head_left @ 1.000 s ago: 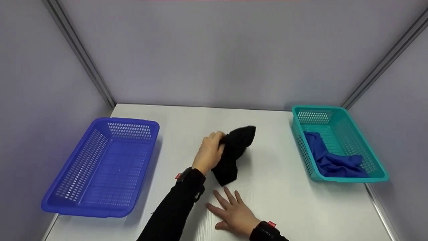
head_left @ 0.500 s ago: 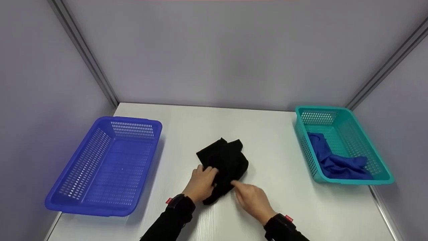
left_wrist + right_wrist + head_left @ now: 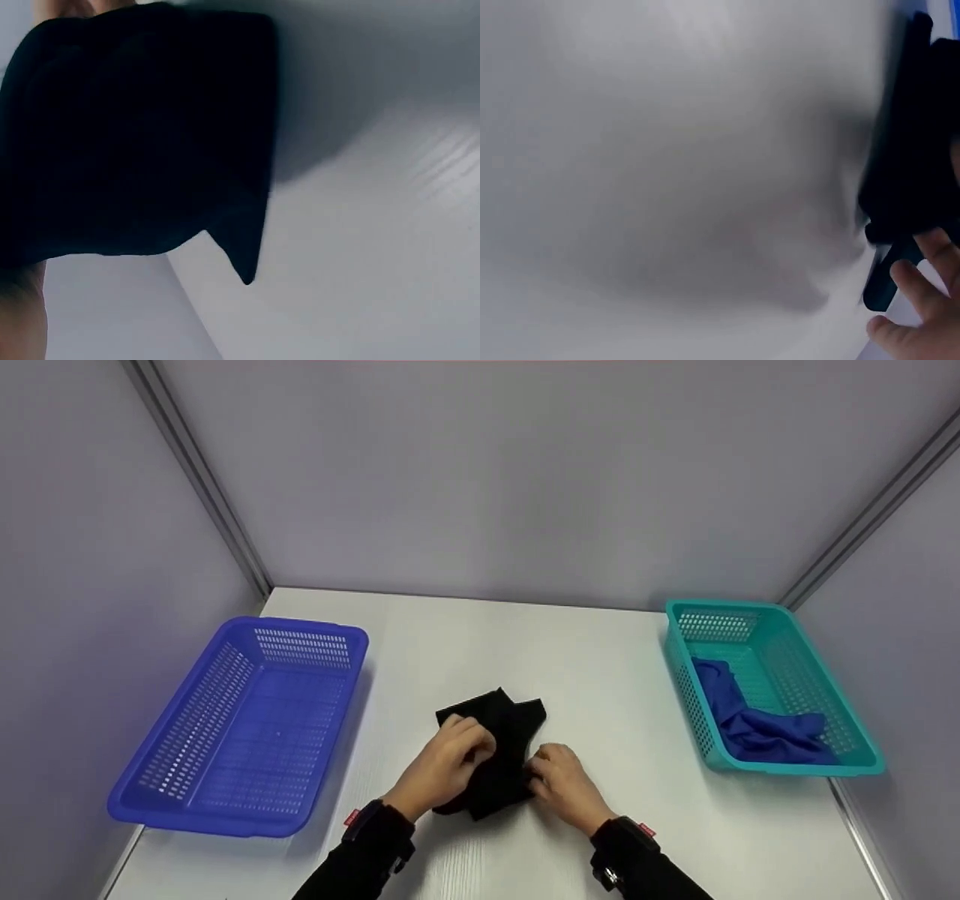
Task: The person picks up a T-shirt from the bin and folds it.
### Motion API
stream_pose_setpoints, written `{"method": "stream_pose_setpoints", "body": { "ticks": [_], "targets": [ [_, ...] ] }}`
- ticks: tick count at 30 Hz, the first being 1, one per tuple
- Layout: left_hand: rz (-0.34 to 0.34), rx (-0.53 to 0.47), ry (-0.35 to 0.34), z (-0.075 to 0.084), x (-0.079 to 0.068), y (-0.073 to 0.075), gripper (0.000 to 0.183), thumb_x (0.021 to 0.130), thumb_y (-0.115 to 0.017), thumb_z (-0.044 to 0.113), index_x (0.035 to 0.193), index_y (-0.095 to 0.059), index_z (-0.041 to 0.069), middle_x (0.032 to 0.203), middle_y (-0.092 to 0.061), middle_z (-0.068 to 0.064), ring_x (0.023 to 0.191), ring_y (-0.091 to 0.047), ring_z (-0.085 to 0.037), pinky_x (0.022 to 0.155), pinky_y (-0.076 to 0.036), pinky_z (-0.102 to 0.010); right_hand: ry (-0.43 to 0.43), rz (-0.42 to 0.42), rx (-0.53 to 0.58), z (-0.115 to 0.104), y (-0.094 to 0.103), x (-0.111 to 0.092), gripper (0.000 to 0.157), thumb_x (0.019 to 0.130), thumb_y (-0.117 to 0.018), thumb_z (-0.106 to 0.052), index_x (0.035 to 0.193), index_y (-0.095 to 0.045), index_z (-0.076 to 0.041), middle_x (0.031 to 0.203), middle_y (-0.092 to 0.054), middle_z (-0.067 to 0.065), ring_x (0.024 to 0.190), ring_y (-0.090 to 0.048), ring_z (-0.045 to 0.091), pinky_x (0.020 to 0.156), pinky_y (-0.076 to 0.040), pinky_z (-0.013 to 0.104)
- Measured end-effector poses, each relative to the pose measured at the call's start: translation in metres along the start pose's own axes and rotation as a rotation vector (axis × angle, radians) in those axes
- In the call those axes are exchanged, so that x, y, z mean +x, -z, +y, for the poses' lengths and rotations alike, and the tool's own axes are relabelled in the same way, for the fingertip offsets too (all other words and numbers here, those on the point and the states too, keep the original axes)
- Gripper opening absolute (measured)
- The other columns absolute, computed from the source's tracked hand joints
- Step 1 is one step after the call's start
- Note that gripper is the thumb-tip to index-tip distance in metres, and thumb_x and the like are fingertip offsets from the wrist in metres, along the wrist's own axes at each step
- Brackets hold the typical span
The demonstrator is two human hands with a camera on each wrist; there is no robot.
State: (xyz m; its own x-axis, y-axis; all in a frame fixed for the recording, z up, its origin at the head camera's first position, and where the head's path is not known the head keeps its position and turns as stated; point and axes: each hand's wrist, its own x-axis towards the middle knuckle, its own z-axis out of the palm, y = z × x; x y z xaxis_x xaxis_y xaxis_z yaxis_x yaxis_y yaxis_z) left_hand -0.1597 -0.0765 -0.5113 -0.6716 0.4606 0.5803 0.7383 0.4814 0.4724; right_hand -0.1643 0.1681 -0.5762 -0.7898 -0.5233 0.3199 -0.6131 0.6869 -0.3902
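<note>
A crumpled black cloth, its exact kind unclear, lies near the middle of the white table with several corners sticking out. My left hand pinches it from above on its left side, fingers curled. At its right edge, my right hand holds the fabric between thumb and fingers. Dark fabric fills much of the left wrist view and hides most of the left fingers. In the right wrist view, fingertips show beside the cloth's lower end.
A blue plastic basket stands on the left of the table. On the right is a teal basket with a blue cloth inside. Grey panels enclose the back and sides.
The black cloth was lifted by the left hand, then set down and brought closer to me. My right hand went from spread on the table to holding the cloth's right edge.
</note>
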Motion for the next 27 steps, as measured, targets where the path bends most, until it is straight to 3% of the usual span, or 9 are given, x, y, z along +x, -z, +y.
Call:
{"method": "stream_pose_setpoints", "body": {
  "ticks": [2, 4, 9, 11, 16, 18, 20, 24, 27],
  "targets": [
    [0.035, -0.04, 0.005, 0.0, 0.002, 0.005, 0.019, 0.084, -0.07, -0.005, 0.091, -0.063, 0.012, 0.091, -0.06, 0.005, 0.091, -0.051, -0.011, 0.08, -0.046, -0.024, 0.032, 0.073, 0.045, -0.004, 0.003, 0.003, 0.019, 0.075, -0.069, -0.001, 0.09, -0.061, -0.01, 0.104, -0.057, 0.005, 0.103, -0.055, 0.024, 0.089, -0.047, 0.038],
    [0.059, -0.074, 0.018, 0.0, 0.003, 0.01, 0.02, 0.085, -0.068, -0.006, 0.094, -0.065, 0.012, 0.094, -0.06, 0.004, 0.094, -0.052, -0.01, 0.082, -0.047, -0.024, 0.058, 0.067, 0.128, -0.01, 0.009, 0.005, 0.02, 0.074, -0.067, 0.001, 0.085, -0.056, -0.011, 0.108, -0.056, 0.001, 0.108, -0.055, 0.021, 0.091, -0.048, 0.035],
    [0.087, -0.09, 0.011, 0.005, 0.009, 0.022, 0.035, 0.084, -0.063, -0.013, 0.107, -0.067, 0.013, 0.103, -0.055, 0.001, 0.1, -0.052, -0.009, 0.086, -0.048, -0.024, 0.095, -0.192, 0.382, -0.023, 0.028, 0.008, 0.011, 0.091, -0.064, -0.016, 0.084, -0.056, -0.018, 0.107, -0.057, -0.008, 0.1, -0.056, 0.009, 0.085, -0.051, 0.03],
    [0.073, -0.052, -0.029, 0.01, 0.012, 0.025, 0.041, 0.084, -0.062, -0.014, 0.113, -0.066, 0.015, 0.106, -0.054, -0.001, 0.102, -0.052, -0.01, 0.087, -0.049, -0.024, 0.066, -0.206, 0.45, -0.027, 0.033, 0.012, 0.007, 0.095, -0.062, -0.025, 0.094, -0.06, -0.018, 0.111, -0.058, -0.006, 0.1, -0.057, 0.009, 0.085, -0.053, 0.032],
    [0.0, 0.057, -0.121, 0.027, 0.02, 0.026, 0.05, 0.086, -0.056, -0.014, 0.123, -0.063, 0.02, 0.108, -0.049, -0.003, 0.1, -0.049, -0.011, 0.084, -0.049, -0.023, -0.029, -0.002, 0.397, -0.032, 0.044, 0.024, 0.052, 0.092, -0.068, -0.028, 0.138, -0.047, -0.016, 0.139, -0.047, 0.004, 0.128, -0.049, 0.022, 0.099, -0.047, 0.047],
    [-0.026, 0.067, -0.13, 0.033, 0.022, 0.024, 0.054, 0.086, -0.056, -0.014, 0.127, -0.061, 0.021, 0.108, -0.048, -0.003, 0.099, -0.047, -0.011, 0.082, -0.049, -0.021, -0.061, -0.012, 0.378, -0.034, 0.049, 0.026, 0.066, 0.09, -0.07, -0.029, 0.147, -0.037, -0.022, 0.146, -0.044, 0.0, 0.132, -0.046, 0.019, 0.104, -0.044, 0.046],
    [-0.049, 0.06, -0.122, 0.037, 0.023, 0.022, 0.058, 0.084, -0.057, -0.015, 0.13, -0.059, 0.022, 0.11, -0.046, -0.003, 0.098, -0.047, -0.011, 0.079, -0.049, -0.02, -0.085, -0.085, 0.455, -0.037, 0.053, 0.028, 0.068, 0.091, -0.069, -0.03, 0.149, -0.034, -0.028, 0.144, -0.047, -0.005, 0.13, -0.049, 0.017, 0.105, -0.043, 0.046],
    [-0.064, 0.045, -0.08, 0.04, 0.021, 0.019, 0.063, 0.081, -0.059, -0.018, 0.129, -0.056, 0.023, 0.111, -0.041, -0.003, 0.095, -0.046, -0.01, 0.075, -0.047, -0.018, -0.144, -0.187, 0.585, -0.045, 0.058, 0.029, 0.055, 0.092, -0.067, -0.032, 0.142, -0.044, -0.03, 0.126, -0.062, -0.007, 0.11, -0.061, 0.011, 0.096, -0.049, 0.037],
    [-0.035, 0.048, -0.059, 0.038, 0.018, 0.015, 0.057, 0.084, -0.059, -0.015, 0.128, -0.056, 0.021, 0.11, -0.039, -0.004, 0.093, -0.048, -0.01, 0.074, -0.047, -0.019, -0.158, -0.174, 0.519, -0.051, 0.055, 0.03, 0.028, 0.091, -0.068, -0.031, 0.118, -0.063, -0.024, 0.104, -0.068, -0.008, 0.087, -0.06, 0.006, 0.08, -0.051, 0.025]
  ]
}}
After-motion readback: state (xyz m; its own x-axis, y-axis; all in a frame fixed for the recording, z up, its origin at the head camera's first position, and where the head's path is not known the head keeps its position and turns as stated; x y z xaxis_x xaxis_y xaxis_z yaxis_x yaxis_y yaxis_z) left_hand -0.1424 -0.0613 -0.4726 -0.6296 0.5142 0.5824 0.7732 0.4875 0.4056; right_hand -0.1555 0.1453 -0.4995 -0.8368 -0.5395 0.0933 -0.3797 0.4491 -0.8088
